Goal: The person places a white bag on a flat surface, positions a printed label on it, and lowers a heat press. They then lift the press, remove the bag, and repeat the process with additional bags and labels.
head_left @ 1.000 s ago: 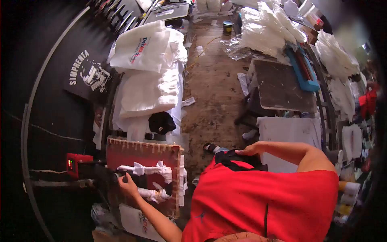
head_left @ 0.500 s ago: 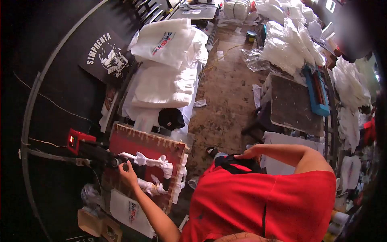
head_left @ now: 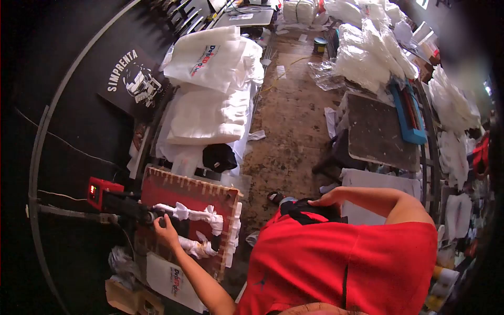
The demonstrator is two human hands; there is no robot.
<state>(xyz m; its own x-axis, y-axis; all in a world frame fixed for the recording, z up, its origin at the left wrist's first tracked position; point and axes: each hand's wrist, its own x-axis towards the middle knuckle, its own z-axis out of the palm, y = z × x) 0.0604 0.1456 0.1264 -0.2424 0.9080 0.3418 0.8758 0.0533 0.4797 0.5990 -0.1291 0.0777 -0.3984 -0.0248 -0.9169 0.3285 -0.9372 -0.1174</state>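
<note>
At the lower left, my left hand [head_left: 167, 233] is at the front end of a black machine arm [head_left: 128, 206], its thumb and fingers closed around a small dark knob [head_left: 162, 221]. Right beside it lies a red screen frame [head_left: 163, 184] with tape along its edges. White cloth strips [head_left: 197, 214] are wrapped and knotted over bars above the frame. My right hand [head_left: 328, 198] rests at my waist against black fabric [head_left: 304, 210], its fingers stretched out and partly hidden, holding nothing that I can see.
A red control box [head_left: 104, 192] with a lit display sits behind the arm. Stacked white printed bags [head_left: 207, 118] and a black cap [head_left: 219, 157] lie beyond the frame. A dark-topped table [head_left: 375, 131] stands to the right, with a blue tray [head_left: 409, 113]. A cardboard box [head_left: 123, 294] is below left.
The view has shifted slightly, so the surroundings sit a little to the left. Both hands stay in the same places with the same hold.
</note>
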